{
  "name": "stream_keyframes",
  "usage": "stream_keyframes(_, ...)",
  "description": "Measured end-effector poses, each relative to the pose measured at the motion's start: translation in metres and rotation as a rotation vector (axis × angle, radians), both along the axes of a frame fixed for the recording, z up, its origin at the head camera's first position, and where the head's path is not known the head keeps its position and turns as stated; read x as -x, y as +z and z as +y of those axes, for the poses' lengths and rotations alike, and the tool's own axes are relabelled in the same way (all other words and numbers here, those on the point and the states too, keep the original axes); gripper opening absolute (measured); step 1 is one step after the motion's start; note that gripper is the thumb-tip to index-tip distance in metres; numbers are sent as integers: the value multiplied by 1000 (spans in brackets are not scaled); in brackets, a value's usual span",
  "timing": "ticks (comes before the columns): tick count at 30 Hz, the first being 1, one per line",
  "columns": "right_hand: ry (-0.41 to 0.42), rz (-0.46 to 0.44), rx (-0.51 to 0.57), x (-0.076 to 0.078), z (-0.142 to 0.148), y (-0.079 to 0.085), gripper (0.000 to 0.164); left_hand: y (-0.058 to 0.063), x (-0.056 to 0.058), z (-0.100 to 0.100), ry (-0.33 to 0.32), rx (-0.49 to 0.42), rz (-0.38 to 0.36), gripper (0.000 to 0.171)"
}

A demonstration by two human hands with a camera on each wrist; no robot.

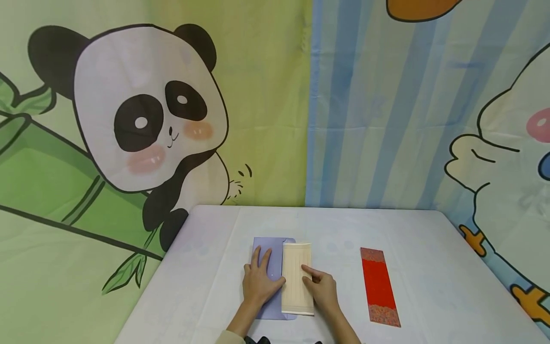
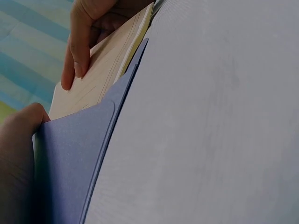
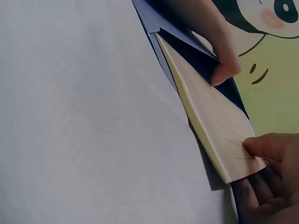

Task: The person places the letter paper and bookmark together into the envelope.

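A lavender envelope (image 1: 275,310) lies on the table with its mouth toward the right. Partly inside that mouth is a flat cream rectangle with lengthwise pleats and banded ends, which looks like a face mask (image 1: 296,291); its left edge is hidden by the envelope. My left hand (image 1: 259,282) rests on the envelope with fingers spread, its thumb at the edge of the mouth. With thumb above and fingers beneath, my right hand (image 3: 275,172) pinches the mask's outer edge. In the left wrist view the envelope wall (image 2: 74,154) stands between the left thumb and the mask.
A red packet (image 1: 380,286) with patterned ends lies to the right of my right hand. The white table (image 1: 206,286) ends at the back against a curtain (image 1: 266,119) with a panda print. Small dark objects (image 1: 259,340) show at the bottom edge.
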State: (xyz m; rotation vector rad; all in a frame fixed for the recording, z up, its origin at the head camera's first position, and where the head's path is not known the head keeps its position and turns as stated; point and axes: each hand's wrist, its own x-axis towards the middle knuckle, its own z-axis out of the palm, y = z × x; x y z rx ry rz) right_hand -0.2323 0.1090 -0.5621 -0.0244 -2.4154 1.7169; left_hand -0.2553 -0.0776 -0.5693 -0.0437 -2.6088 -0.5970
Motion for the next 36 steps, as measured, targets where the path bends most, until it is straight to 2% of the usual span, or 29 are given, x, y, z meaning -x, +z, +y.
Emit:
stream_keyframes(12,57,62,-35,0,-15,-1,30,-2,1,0,-11,34,27,89)
stream_keyframes(16,51,95,-117,1,-16,-1,31,-3,1,0,-10,30,34,88)
stream_keyframes(19,65,126,-227,2,-13,-1,36,-4,1,0,-11,21,37,87)
stream_keyframes(27,290,142,-442,6,6,0,66,-4,1,0,-5,24,42,88)
stream_keyframes(31,317,183,-517,6,7,0,72,-3,1,-1,-9,36,60,89)
stream_keyframes(36,333,248,-546,8,-1,-4,75,-2,1,0,-15,27,59,89)
